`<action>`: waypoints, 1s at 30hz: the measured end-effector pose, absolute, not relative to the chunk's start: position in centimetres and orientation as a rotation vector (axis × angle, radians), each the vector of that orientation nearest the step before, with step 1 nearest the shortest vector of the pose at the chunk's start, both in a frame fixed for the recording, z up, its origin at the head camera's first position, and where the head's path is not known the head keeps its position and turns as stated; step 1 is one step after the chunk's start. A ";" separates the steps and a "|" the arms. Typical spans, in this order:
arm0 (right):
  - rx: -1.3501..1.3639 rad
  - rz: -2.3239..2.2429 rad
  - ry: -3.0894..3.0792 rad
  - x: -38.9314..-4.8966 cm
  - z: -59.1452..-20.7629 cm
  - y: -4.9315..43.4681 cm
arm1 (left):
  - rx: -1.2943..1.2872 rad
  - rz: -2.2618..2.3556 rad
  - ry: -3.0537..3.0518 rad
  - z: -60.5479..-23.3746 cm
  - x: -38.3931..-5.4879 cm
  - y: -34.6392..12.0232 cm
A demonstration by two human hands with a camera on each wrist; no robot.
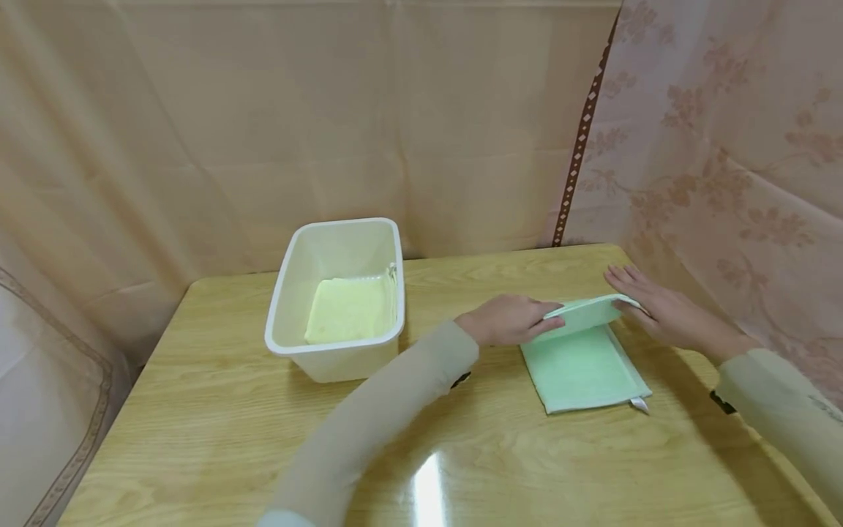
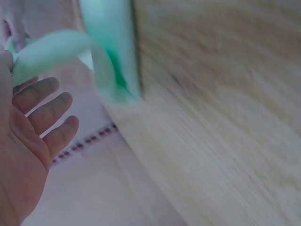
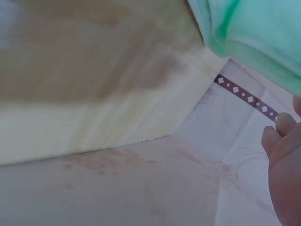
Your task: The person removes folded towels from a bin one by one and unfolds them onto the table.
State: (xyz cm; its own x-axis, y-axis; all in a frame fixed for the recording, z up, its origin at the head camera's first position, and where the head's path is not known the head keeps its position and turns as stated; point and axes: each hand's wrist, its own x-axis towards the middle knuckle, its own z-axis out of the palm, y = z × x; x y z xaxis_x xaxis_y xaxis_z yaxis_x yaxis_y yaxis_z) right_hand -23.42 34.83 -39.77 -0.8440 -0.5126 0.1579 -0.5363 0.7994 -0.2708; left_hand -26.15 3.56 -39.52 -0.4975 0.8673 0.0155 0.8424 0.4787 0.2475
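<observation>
A light green towel [image 1: 586, 373] lies on the table, its far part lifted and bent up over the rest. My left hand [image 1: 503, 320] pinches the left end of that raised edge between thumb and fingers. At the right end, my right hand [image 1: 665, 311] holds the corner at the thumb, with its other fingers stretched out past the cloth. In the left wrist view, the towel [image 2: 56, 52] arches away from the left hand [image 2: 28, 146], whose lower fingers are spread. The right wrist view shows only part of the right hand [image 3: 287, 165], below the towel [image 3: 263, 37].
A white plastic basin [image 1: 349, 359] stands left of the towel, with a folded pale yellow cloth [image 1: 349, 307] inside. Under everything is a wood-grain table [image 1: 217, 410]. Beige curtains [image 1: 263, 132] hang behind, and a pink floral curtain [image 1: 744, 161] hangs along the right side.
</observation>
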 end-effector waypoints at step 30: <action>0.389 0.477 -3.063 -31.2 -38.1 30.6 | 0.984 0.116 3.318 -38.8 -32.3 4.5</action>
State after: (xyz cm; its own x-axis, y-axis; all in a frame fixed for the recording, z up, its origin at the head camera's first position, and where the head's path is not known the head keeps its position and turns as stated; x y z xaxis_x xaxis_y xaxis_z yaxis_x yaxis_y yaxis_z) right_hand -31.21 30.57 -38.07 -0.9688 -0.2414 0.0554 -0.2468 0.9224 -0.2970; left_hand -32.31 4.46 -38.83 -0.7916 0.5198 0.3213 0.5410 0.8406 -0.0272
